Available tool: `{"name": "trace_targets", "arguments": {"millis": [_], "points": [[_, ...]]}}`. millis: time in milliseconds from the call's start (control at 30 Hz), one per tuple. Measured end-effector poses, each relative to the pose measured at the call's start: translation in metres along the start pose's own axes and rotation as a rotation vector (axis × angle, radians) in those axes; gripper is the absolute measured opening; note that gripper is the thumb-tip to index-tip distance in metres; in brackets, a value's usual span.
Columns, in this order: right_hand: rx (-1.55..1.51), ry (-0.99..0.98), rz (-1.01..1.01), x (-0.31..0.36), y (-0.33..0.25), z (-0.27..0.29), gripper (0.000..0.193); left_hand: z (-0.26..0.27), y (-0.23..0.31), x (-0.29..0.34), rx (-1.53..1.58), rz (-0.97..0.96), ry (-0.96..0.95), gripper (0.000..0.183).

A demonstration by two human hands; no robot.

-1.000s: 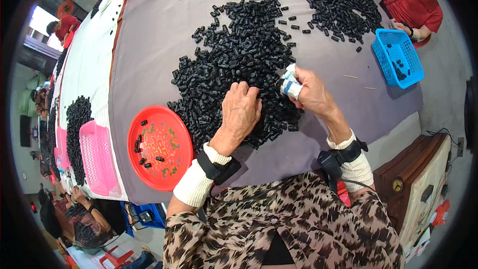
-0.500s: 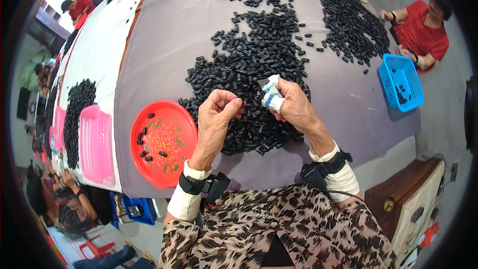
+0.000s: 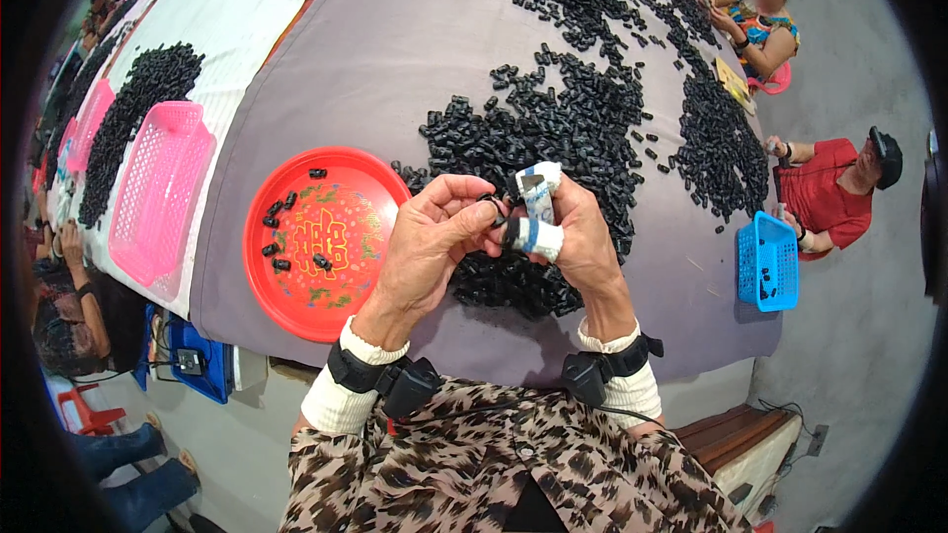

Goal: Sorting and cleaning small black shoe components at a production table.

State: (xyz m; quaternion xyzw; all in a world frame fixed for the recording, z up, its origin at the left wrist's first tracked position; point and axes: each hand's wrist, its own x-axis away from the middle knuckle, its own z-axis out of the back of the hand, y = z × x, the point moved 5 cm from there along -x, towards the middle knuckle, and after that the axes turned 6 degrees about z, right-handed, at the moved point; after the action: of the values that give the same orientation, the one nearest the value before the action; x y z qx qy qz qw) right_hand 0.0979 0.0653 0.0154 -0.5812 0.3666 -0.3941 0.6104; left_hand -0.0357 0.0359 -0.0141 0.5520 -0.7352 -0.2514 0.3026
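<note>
My left hand (image 3: 434,237) pinches a small black cylindrical piece (image 3: 491,201) between thumb and fingertips, in front of my chest. Close against it, my right hand (image 3: 583,227) is closed, its thumb and a finger wrapped in white cloth bands (image 3: 539,205) with blue stripes. Dark bits show at the ends of the wraps; what the right fingers grip, if anything, I cannot make out. Beneath both hands spreads a large heap of similar black pieces (image 3: 553,128). To the left lies a round red tray (image 3: 380,227) with several black pieces on it.
A grey cloth (image 3: 316,69) covers the table. Pink baskets (image 3: 163,197) and another black heap (image 3: 148,89) stand on the white-covered table at left. At right are a blue basket (image 3: 780,257), a further heap (image 3: 721,148) and two seated people (image 3: 839,188). More people sit at far left.
My hands have come together, with the left fingertips now meeting the wrapped right fingers. The view has swung, bringing a second person at the far right into sight.
</note>
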Motion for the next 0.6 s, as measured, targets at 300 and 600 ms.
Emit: {"name": "trace_targets", "arguments": {"millis": [300, 600], "points": [[0.023, -0.018, 0.154, -0.012, -0.008, -0.023, 0.029, 0.012, 0.017, 0.009, -0.002, -0.060, 0.055, 0.015], [-0.277, 0.050, 0.146, 0.017, -0.004, 0.001, 0.023, -0.018, 0.003, 0.004, -0.106, -0.037, 0.024, 0.014]]}}
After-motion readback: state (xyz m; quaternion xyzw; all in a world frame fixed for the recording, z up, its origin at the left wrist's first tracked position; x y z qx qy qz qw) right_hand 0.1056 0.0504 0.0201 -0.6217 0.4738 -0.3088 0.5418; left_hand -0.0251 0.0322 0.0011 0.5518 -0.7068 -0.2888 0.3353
